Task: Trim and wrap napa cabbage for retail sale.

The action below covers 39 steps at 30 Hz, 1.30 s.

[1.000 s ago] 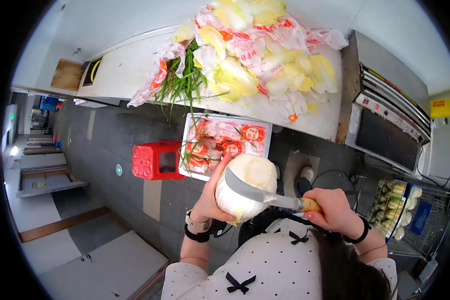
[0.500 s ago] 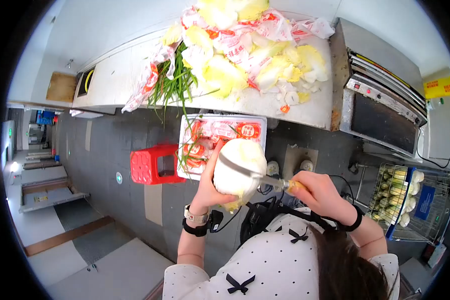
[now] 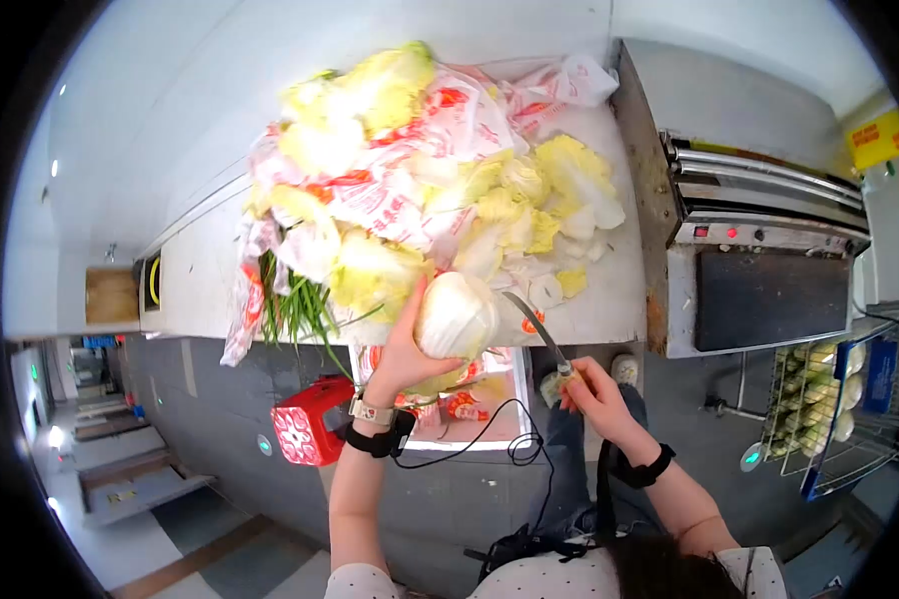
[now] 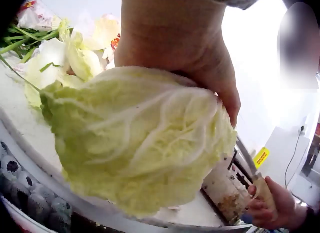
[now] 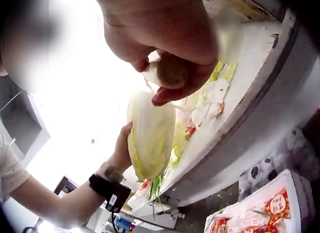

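My left hand [image 3: 407,351] grips a napa cabbage [image 3: 456,315] from the side, fingers and thumb curled round it. The cabbage overlaps the counter's front edge in the head view. Its broad, pale green leaf end [image 4: 140,143] fills the middle of the left wrist view. My right hand [image 3: 601,401] holds a knife [image 3: 537,321] by its wooden handle [image 4: 264,197]. The curved blade points up and left, apart from the cabbage on its right side. In the right wrist view the handle's end shows within the curled right fingers, and the blade is hidden.
Loose cabbage leaves [image 3: 569,180], printed plastic wrappers [image 3: 474,125] and green stalks [image 3: 300,304] cover much of the counter [image 3: 609,290]. A wrapping machine [image 3: 769,230] stands right. Below are a white foam box [image 3: 517,414], a red stool [image 3: 310,424] and a cart of cabbages [image 3: 814,399].
The knife blade lay across the cabbage's base earlier; now it is away to the right. The cabbage has moved from over the foam box toward the counter, and the head view has shifted.
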{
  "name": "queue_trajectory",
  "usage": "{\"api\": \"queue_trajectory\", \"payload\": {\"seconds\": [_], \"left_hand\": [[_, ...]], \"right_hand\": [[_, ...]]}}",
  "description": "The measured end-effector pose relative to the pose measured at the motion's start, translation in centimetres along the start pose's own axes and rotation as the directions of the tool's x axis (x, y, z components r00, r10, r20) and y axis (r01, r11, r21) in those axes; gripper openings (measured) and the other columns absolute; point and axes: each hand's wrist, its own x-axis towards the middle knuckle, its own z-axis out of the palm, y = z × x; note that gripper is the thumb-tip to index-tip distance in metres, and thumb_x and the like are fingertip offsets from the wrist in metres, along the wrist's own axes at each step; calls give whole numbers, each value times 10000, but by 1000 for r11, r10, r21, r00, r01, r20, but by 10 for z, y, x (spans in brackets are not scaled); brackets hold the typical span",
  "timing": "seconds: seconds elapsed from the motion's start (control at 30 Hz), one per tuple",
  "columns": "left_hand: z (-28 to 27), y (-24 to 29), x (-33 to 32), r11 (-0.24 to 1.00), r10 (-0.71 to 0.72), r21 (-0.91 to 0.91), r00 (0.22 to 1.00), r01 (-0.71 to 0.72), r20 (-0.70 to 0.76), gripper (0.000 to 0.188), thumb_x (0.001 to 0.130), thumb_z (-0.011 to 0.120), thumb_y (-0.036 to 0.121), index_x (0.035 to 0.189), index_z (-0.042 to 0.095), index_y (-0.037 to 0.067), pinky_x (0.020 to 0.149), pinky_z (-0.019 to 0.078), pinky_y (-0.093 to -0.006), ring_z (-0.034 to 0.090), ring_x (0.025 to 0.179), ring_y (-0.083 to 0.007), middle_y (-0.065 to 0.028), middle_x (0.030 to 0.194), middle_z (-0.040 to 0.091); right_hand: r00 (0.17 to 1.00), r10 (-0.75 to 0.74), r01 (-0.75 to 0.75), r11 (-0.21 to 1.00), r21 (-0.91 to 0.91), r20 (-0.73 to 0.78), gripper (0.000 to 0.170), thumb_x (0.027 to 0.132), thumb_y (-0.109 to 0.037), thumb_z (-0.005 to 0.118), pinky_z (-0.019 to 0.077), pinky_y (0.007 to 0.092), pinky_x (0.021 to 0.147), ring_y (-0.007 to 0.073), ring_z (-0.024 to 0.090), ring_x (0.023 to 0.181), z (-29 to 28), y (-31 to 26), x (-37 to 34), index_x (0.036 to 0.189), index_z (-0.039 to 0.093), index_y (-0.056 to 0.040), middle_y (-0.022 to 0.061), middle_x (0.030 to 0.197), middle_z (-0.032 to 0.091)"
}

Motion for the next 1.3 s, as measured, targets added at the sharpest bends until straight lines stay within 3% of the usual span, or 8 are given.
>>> {"api": "queue_trajectory", "payload": {"seconds": [0.1, 0.2, 0.23, 0.37, 0.47, 0.87, 1.3], "left_hand": [[1, -2, 29, 986, 22, 167, 999, -30, 49, 1103, 493, 825, 187, 1388, 204, 11, 1028, 291, -352, 359, 1256, -271, -179, 1356, 359], [3, -23, 40, 978, 10, 207, 994, -32, 106, 1082, 494, 822, 208, 1379, 231, 12, 1035, 282, -363, 354, 1260, -283, -177, 1356, 361], [3, -29, 42, 977, 16, 210, 992, -43, 126, 1077, 495, 820, 212, 1377, 236, 11, 1037, 277, -365, 352, 1261, -282, -178, 1357, 360], [4, -28, 48, 987, -71, 152, 979, 42, 189, 1063, 498, 812, 223, 1373, 250, 7, 1046, 258, -367, 343, 1269, -274, -174, 1366, 353], [2, -32, 49, 995, -93, -4, 980, 95, 175, 1054, 499, 807, 227, 1370, 257, 5, 1043, 262, -365, 342, 1270, -266, -169, 1365, 356], [-4, -46, 50, 996, -89, 25, 976, 86, 197, 1088, 466, 827, 278, 1353, 272, -18, 1015, 302, -369, 390, 1230, -267, -172, 1329, 392], [-5, -50, 48, 996, -49, 87, 979, 32, 197, 1057, 469, 817, 257, 1337, 289, -34, 1002, 316, -367, 428, 1195, -263, -170, 1294, 429]], "right_hand": [[993, -87, 45, 894, -445, -74, 240, 870, -174, 522, 456, 334, 560, 270, 604, 659, 0, 7, 23, 1051, 473, -25, 146, 753, 592], [981, -132, 29, 829, -559, -144, 279, 841, -203, 550, 459, 373, 599, 340, 586, 719, 10, 13, 42, 1046, 488, -24, 190, 775, 585], [965, -216, 85, 794, -602, -147, 289, 828, -205, 571, 464, 377, 597, 319, 592, 730, 14, 22, 45, 1043, 500, -26, 160, 800, 598], [945, -312, 183, 746, -640, -94, 326, 790, -230, 624, 469, 364, 583, 305, 591, 715, 22, 32, 56, 1026, 511, -35, 123, 843, 597], [940, -332, 214, 747, -629, -75, 321, 788, -230, 630, 467, 348, 567, 289, 589, 699, 20, 36, 61, 1013, 514, -33, 114, 813, 587], [892, -452, 306, 591, -746, 7, 296, 765, -234, 651, 440, 294, 484, 217, 559, 586, 14, 26, 70, 946, 529, -32, 68, 717, 520], [903, -429, 272, 530, -803, 22, 281, 764, -239, 655, 428, 274, 464, 180, 547, 573, 15, 17, 81, 920, 529, -42, 53, 680, 493]]}}
